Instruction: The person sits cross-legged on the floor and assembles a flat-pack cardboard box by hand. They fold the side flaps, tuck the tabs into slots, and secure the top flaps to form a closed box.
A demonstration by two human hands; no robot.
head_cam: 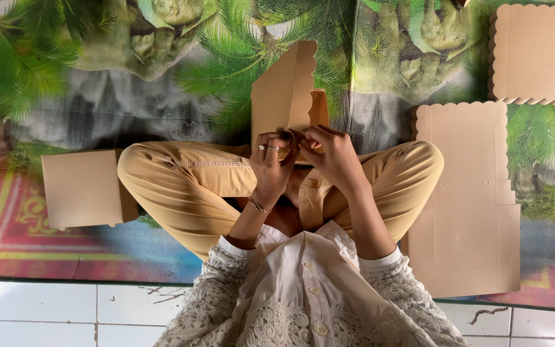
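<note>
I sit cross-legged in tan trousers on a printed mat. A brown cardboard box blank with a scalloped edge (282, 90), partly folded, stands upright over my lap. My left hand (271, 164), with rings and a bracelet, grips its lower edge. My right hand (332, 154) pinches the same lower edge just beside it, fingers curled on a small flap. The bottom of the box is hidden behind my fingers.
A folded-up brown box (81, 187) lies by my left knee. Flat scalloped cardboard blanks lie at my right (467, 193) and at the top right (537, 54). The mat (65, 96) shows palms and rocks; white floor tiles (46, 315) border its near edge.
</note>
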